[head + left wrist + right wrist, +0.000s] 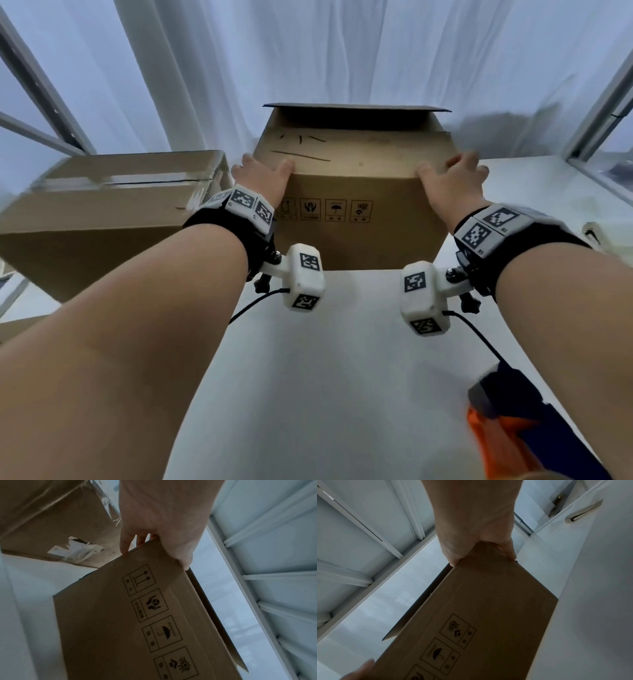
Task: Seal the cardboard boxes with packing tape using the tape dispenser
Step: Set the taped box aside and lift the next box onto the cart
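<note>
Cardboard box [356,192], far flap raised, gripped at both top corners by left hand [262,174] and right hand [452,178], likely to position it for taping.

the brown cardboard box [356,192] stands upright on the white tabletop [325,359], handling symbols on its near side, the far top flap raised. a taped box [102,209] sits just left of it. the blue-orange tape dispenser [527,421] lies near the right.

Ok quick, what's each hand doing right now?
Left hand: grips the left top corner of the box.
Right hand: grips the box's right top corner.
</note>
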The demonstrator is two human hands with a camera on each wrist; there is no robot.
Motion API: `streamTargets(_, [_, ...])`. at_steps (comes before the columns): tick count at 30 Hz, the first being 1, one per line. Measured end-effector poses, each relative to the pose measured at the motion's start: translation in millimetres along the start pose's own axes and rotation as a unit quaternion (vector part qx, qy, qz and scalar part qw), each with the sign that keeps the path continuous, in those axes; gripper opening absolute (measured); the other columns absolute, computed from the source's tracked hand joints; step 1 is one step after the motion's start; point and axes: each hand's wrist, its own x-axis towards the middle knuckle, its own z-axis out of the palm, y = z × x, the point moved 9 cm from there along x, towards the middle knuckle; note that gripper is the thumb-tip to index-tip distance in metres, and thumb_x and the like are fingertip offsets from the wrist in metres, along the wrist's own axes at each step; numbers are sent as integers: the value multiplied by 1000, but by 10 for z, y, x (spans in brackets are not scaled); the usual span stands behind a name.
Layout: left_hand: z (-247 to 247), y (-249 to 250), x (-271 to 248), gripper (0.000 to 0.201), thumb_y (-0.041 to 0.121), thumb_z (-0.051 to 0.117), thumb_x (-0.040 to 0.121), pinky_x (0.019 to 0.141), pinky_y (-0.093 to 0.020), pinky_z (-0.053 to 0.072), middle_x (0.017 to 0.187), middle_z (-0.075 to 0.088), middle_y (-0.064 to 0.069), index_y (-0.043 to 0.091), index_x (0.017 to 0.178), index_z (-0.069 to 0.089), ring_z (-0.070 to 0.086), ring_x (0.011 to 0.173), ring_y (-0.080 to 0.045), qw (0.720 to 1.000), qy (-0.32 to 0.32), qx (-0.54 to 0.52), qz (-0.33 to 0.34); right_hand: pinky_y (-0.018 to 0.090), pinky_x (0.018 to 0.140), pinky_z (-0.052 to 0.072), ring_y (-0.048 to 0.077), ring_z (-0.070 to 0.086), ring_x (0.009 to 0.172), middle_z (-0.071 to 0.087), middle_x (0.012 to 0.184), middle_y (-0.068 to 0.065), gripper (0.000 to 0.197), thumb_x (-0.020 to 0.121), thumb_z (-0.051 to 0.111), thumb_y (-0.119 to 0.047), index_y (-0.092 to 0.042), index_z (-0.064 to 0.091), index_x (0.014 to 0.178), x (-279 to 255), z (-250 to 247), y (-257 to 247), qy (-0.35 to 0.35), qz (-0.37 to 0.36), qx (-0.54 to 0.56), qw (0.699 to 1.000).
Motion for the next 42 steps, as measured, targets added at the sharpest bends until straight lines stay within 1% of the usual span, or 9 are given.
streamTargets(3, [-16,-116,-61,86,60,54,85,105,-41,32,142,40,-17,6,145,24,41,128,-34,997,10,-68,-26,45,91,49,35,45,121,33,140,15,79,86,60,-45,-15,18,145,-65,-1,65,-7,38,47,998])
streamTargets(6, [10,-259,-201,87,56,62,81,107,-42,35,137,42,-13,8,144,23,44,124,-34,985,-1,-171,-37,47,74,58,27,55,104,47,125,8,73,80,72,-36,-10,34,136,-189,-70,106,-5,46,138,989])
streamTargets(12, [-169,-482,-552,73,41,72,78,97,-44,47,119,52,-6,15,135,35,55,107,-26,944,18,-324,-66,33,87,51,21,56,97,51,110,1,65,82,74,-22,-9,39,135,-542,-298,143,-1,28,196,980])
streamTargets(16, [-544,-260,-809,74,51,71,67,85,-48,54,107,61,-6,19,127,40,64,94,-27,936,5,-351,-41,40,94,50,23,58,103,57,116,5,59,83,71,-22,-9,43,132,-735,-648,-134,18,10,217,976])
streamTargets(23, [-1337,3,-1270,48,42,69,81,70,-36,56,100,61,-3,20,113,42,62,83,-21,935,57,-349,-1,43,92,52,24,62,101,62,107,2,45,81,72,-20,-13,55,122,-1151,-1282,-672,26,-30,255,966])
streamTargets(33, [-2319,-283,-2314,43,39,62,81,79,-35,48,99,54,-5,15,114,45,54,86,-25,952,157,-263,5,42,84,54,28,62,99,62,116,10,41,82,68,-21,-9,53,119,-2183,-1359,-724,-51,-17,231,971])
streamTargets(35, [-2372,-321,-2531,44,41,59,82,75,-35,43,104,52,-5,15,113,43,51,87,-26,963,166,-213,8,48,89,52,29,58,104,55,124,9,55,85,62,-24,-17,41,135,-2384,-1302,-591,-64,-11,198,978])
streamTargets(38, [-2415,-350,-2712,57,46,55,79,85,-44,48,119,49,-11,11,121,39,52,98,-35,970,175,-166,-10,51,92,50,30,48,119,46,135,7,60,87,49,-33,-35,33,144,-2578,-1328,-584,-77,-65,103,990])
streamTargets(42, [-2432,-181,-2863,64,48,52,85,101,-48,37,133,42,-17,7,132,35,42,121,-37,979,182,-86,20,48,99,46,29,46,125,51,136,7,49,88,49,-37,-24,50,135,-2595,-1516,-549,-61,-94,41,993])
